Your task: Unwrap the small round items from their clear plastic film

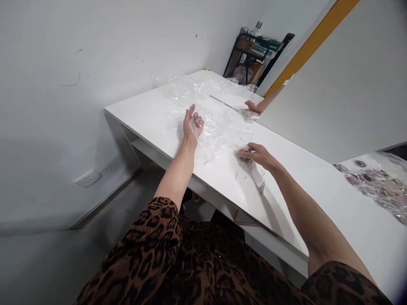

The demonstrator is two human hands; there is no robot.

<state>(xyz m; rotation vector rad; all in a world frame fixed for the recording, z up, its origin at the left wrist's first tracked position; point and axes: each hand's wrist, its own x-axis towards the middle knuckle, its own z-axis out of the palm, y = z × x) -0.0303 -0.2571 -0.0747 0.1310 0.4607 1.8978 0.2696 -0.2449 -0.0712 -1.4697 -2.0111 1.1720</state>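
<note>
My left hand (193, 122) is above the white table, palm turned up and fingers curled, with clear plastic film (216, 127) across the palm. The crinkled film spreads over the tabletop beyond and to the right of this hand. Closer to the front edge, my right hand (258, 154) is closed around a small brownish thing (244, 154), mostly covered by the fingers; its kind cannot be made out. Beneath that hand lie pale, whitish scraps (259, 180) on the table.
A tall grey panel (330, 84) rises along the table's far right side. At its edge shows another hand (252, 106) by a clear plastic bundle. Round purple and brown pieces in plastic (381, 182) lie right. A loaded black rack (251, 51) stands behind; a wall (95, 51) borders the left.
</note>
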